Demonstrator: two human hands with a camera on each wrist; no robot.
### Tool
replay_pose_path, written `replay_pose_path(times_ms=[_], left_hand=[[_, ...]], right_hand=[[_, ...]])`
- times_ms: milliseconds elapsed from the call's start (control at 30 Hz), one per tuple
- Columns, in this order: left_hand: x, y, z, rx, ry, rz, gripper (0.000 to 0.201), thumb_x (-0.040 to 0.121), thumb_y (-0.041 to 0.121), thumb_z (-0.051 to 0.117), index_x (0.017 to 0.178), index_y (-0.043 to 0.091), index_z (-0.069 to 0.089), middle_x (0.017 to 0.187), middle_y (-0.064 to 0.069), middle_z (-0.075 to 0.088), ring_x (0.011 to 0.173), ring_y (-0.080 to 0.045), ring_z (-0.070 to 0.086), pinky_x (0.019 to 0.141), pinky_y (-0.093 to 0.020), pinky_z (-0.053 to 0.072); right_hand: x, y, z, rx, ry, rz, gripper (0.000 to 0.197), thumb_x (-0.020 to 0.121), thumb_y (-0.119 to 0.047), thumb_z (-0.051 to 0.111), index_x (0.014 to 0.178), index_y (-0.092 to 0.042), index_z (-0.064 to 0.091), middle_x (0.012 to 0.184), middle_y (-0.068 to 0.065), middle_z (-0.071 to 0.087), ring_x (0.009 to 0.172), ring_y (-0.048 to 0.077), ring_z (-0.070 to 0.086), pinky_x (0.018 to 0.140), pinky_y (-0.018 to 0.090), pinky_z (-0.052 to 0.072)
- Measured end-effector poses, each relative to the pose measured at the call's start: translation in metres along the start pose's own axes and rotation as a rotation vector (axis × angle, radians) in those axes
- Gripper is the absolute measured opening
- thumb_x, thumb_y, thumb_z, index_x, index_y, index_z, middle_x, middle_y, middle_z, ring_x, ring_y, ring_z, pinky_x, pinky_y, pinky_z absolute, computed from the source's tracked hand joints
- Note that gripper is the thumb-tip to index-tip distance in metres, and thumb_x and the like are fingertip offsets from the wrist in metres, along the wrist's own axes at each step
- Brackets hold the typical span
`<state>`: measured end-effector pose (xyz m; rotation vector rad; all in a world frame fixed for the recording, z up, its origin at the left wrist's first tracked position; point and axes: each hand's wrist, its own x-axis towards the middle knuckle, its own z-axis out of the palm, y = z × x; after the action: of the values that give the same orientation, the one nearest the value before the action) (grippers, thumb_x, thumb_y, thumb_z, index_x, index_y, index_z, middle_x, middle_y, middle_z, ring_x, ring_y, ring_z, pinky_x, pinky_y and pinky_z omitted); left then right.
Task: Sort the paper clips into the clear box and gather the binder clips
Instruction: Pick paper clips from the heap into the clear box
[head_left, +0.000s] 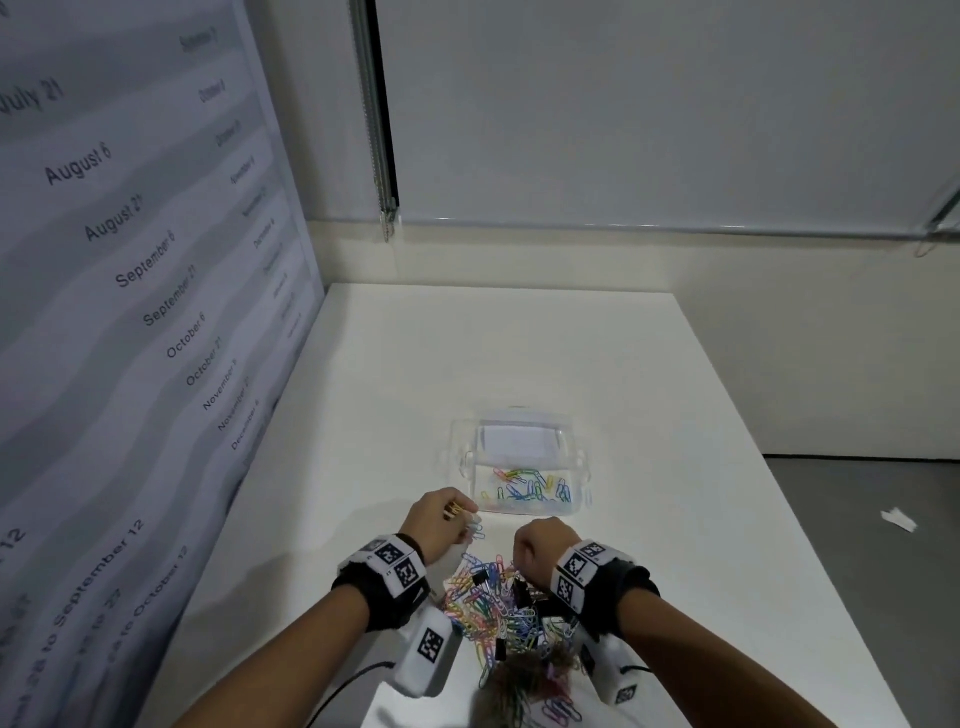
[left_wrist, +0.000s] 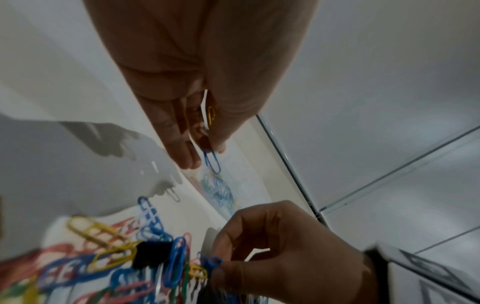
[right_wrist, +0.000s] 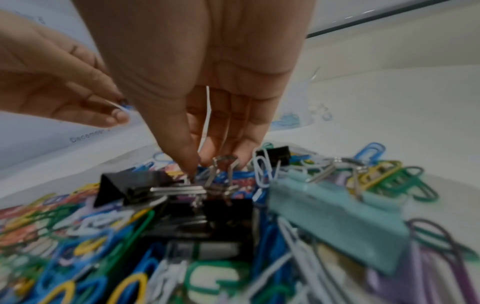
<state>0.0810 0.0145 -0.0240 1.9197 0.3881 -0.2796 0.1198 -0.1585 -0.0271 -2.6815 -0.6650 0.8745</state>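
A heap of coloured paper clips (head_left: 493, 608) lies on the white table, with black binder clips (right_wrist: 130, 189) and a pale teal binder clip (right_wrist: 335, 214) mixed in. Beyond it stands the clear box (head_left: 582, 462) with several paper clips inside. My left hand (head_left: 470, 514) hovers at the box's near left corner, pinching a blue paper clip (left_wrist: 211, 162) with a yellow one (left_wrist: 210, 115) tucked in the palm. My right hand (head_left: 519, 569) reaches down into the heap; its thumb and fingers (right_wrist: 192, 162) pinch blue paper clips (left_wrist: 213, 264) beside a binder clip's silver handle (right_wrist: 223, 162).
A printed wall panel with dates (head_left: 130, 312) runs along the table's left edge. The table's right edge (head_left: 779, 467) drops to a grey floor, where a white scrap (head_left: 898, 519) lies. Bare table surface stretches behind the box.
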Motion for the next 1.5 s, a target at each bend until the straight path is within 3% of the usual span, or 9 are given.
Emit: replay_pose_path(times_ms=[200, 333, 467, 633, 700, 900, 1033, 1267, 1500], left_hand=[[0.023, 0.031, -0.001, 0.186, -0.01, 0.064, 0.012, 0.092, 0.007, 0.052, 0.089, 0.01, 0.063, 0.082, -0.008, 0.062, 0.072, -0.021, 0.061, 0.08, -0.034, 0.056], [0.041, 0.054, 0.001, 0.236, 0.029, 0.084, 0.014, 0.092, 0.011, 0.054, 0.096, 0.004, 0.064, 0.082, -0.01, 0.064, 0.067, -0.018, 0.06, 0.068, -0.027, 0.051], [0.049, 0.059, 0.008, 0.063, -0.011, 0.012, 0.02, 0.096, 0.004, 0.041, 0.097, -0.001, 0.061, 0.065, -0.003, 0.061, 0.048, -0.007, 0.059, 0.052, -0.02, 0.05], [0.049, 0.049, 0.011, 0.167, -0.125, 0.017, 0.032, 0.097, 0.001, 0.036, 0.116, -0.007, 0.06, 0.107, -0.017, 0.066, 0.091, -0.027, 0.065, 0.079, -0.029, 0.053], [0.04, 0.045, 0.008, 0.275, -0.103, 0.085, 0.029, 0.094, 0.004, 0.043, 0.113, 0.003, 0.066, 0.113, -0.005, 0.063, 0.108, -0.022, 0.06, 0.089, -0.023, 0.045], [0.005, 0.015, 0.011, 0.355, -0.222, 0.156, 0.022, 0.084, 0.004, 0.05, 0.093, 0.015, 0.067, 0.098, -0.004, 0.067, 0.08, -0.012, 0.055, 0.072, -0.02, 0.045], [-0.008, -0.008, 0.02, 0.66, -0.333, 0.155, 0.031, 0.08, 0.014, 0.063, 0.111, 0.012, 0.061, 0.105, -0.01, 0.055, 0.087, -0.019, 0.054, 0.083, -0.032, 0.046], [-0.014, -0.025, 0.034, 0.645, -0.213, 0.211, 0.026, 0.086, 0.016, 0.059, 0.111, 0.014, 0.059, 0.112, -0.008, 0.052, 0.103, -0.024, 0.055, 0.086, -0.027, 0.041], [-0.013, -0.027, 0.029, 0.453, -0.1, 0.197, 0.021, 0.085, 0.004, 0.059, 0.104, 0.012, 0.064, 0.086, 0.005, 0.052, 0.076, -0.012, 0.048, 0.073, -0.019, 0.039]], right_hand=[[-0.007, 0.014, -0.02, 0.182, 0.158, -0.005, 0.026, 0.083, -0.006, 0.048, 0.092, -0.008, 0.072, 0.102, 0.007, 0.072, 0.091, 0.021, 0.066, 0.076, 0.021, 0.048], [-0.003, 0.019, -0.041, 0.265, 0.234, 0.044, 0.019, 0.09, -0.015, 0.052, 0.091, -0.008, 0.07, 0.089, 0.008, 0.072, 0.059, 0.006, 0.055, 0.067, 0.021, 0.045], [0.005, 0.019, -0.059, 0.308, 0.287, 0.108, 0.024, 0.093, -0.024, 0.047, 0.078, -0.015, 0.064, 0.074, 0.0, 0.065, 0.053, 0.003, 0.05, 0.066, 0.024, 0.046], [0.005, 0.021, -0.051, 0.332, 0.254, 0.207, 0.034, 0.093, -0.034, 0.049, 0.062, -0.021, 0.053, 0.063, -0.004, 0.061, 0.051, 0.007, 0.05, 0.061, 0.023, 0.045], [-0.001, 0.019, -0.043, 0.265, 0.215, 0.183, 0.033, 0.09, -0.028, 0.054, 0.057, -0.026, 0.048, 0.073, 0.001, 0.064, 0.058, 0.011, 0.053, 0.065, 0.023, 0.044], [-0.015, 0.007, -0.011, 0.107, 0.01, 0.012, 0.006, 0.077, -0.02, 0.063, 0.08, -0.025, 0.064, 0.081, -0.008, 0.055, 0.079, 0.013, 0.053, 0.063, 0.017, 0.038], [-0.017, 0.01, 0.009, 0.052, 0.023, -0.047, 0.032, 0.075, -0.029, 0.067, 0.105, -0.019, 0.062, 0.093, -0.005, 0.044, 0.085, 0.011, 0.043, 0.075, 0.02, 0.034], [-0.026, 0.019, 0.026, 0.051, 0.004, -0.094, 0.078, 0.051, -0.076, 0.045, 0.105, -0.023, 0.06, 0.103, 0.002, 0.051, 0.092, 0.014, 0.041, 0.079, 0.023, 0.031], [-0.025, 0.027, 0.036, 0.045, 0.09, -0.067, 0.068, 0.052, -0.059, 0.036, 0.096, -0.017, 0.066, 0.099, 0.01, 0.059, 0.1, 0.027, 0.053, 0.078, 0.024, 0.031]])
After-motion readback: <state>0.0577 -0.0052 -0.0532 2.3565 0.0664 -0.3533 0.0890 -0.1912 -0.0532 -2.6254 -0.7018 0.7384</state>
